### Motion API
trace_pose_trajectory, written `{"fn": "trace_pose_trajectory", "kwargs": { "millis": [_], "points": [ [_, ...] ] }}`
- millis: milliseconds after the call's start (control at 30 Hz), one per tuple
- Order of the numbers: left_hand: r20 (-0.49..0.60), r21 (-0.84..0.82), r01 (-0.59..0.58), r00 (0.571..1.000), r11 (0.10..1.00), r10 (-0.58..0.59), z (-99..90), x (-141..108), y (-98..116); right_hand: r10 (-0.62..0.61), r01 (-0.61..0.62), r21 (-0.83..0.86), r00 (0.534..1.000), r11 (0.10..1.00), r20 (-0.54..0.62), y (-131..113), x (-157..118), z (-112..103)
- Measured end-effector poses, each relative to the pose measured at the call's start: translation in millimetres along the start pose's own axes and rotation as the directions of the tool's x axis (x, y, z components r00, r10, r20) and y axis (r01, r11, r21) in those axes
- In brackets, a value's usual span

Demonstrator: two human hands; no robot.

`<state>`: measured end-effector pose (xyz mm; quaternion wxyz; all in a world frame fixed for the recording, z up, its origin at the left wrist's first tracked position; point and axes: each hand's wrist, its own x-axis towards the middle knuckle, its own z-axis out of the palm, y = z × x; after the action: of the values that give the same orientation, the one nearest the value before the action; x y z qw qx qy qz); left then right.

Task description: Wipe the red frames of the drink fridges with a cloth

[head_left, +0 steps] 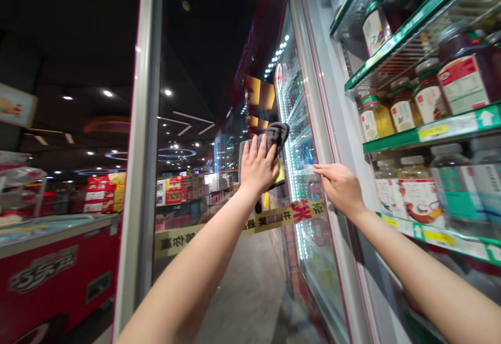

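My left hand point(258, 165) presses a dark grey cloth point(277, 134) against the glass door point(203, 51), its fingers lying over the fabric. Part of the cloth bunches up beyond the fingertips, beside its own reflection in the pane. Farther right, my right hand point(341, 186) is at the metal door frame point(327, 140), with the fingers bent round it and the index finger reaching to the glass. A printed strip point(274, 220) with reversed characters runs across the pane below my left hand.
Shelves at the right hold several drink bottles point(418, 187) behind green price rails point(430, 131). To the left stands a red chest freezer point(58, 276), with red and yellow boxes point(100, 192) behind it. Grey floor point(242, 286) shows through the glass.
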<state>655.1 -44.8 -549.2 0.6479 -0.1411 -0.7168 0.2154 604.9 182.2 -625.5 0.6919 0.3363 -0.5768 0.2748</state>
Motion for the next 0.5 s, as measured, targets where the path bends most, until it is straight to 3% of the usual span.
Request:
{"fn": "trace_pose_trajectory", "kwargs": {
  "millis": [33,67,133,167,233,300,367,433,500],
  "points": [
    [-0.017,0.006,0.051,0.999,0.999,-0.051,-1.7,-4.2,-2.3,-0.005,0.005,0.006,1.0,1.0,0.006,-3.3,0.1,2.5],
    [-0.013,0.004,0.032,0.999,0.999,-0.032,-2.6,-10.6,-2.9,-0.007,0.007,0.011,1.0,1.0,0.014,-6.8,0.0,5.2],
    [0.042,-0.025,-0.167,0.985,0.986,0.168,-3.5,-24.2,-3.2,-0.008,0.008,0.021,1.0,1.0,0.028,-14.0,-0.3,11.1],
    [0.073,-0.047,-0.28,0.956,0.959,0.283,-4.5,-28.5,-5.2,-0.01,0.009,0.029,0.999,1.0,0.035,-17.5,-0.2,14.2],
    [0.108,-0.07,-0.382,0.915,0.921,0.388,-9.3,-27.8,-16.5,-0.016,0.014,0.047,0.999,0.999,0.043,-24.0,1.0,20.2],
    [0.085,-0.037,-0.266,0.96,0.963,0.268,-17.7,-18.4,-35.6,-0.026,0.024,0.067,0.999,0.997,0.033,-29.2,3.0,24.7],
    [0.011,0.012,-0.028,1.0,1.0,0.027,-27.0,-11.3,-54.1,-0.035,0.033,0.088,0.999,0.996,0.015,-33.3,5.0,27.4],
    [-0.055,0.04,0.157,0.986,0.987,-0.155,-33.4,-16.5,-63.3,-0.041,0.041,0.11,0.999,0.993,0.002,-37.0,6.2,29.1],
    [-0.046,0.048,0.146,0.989,0.988,-0.144,-36.0,-33.9,-62.7,-0.041,0.042,0.126,0.999,0.991,-0.009,-41.3,6.5,31.3]
  ]
}}
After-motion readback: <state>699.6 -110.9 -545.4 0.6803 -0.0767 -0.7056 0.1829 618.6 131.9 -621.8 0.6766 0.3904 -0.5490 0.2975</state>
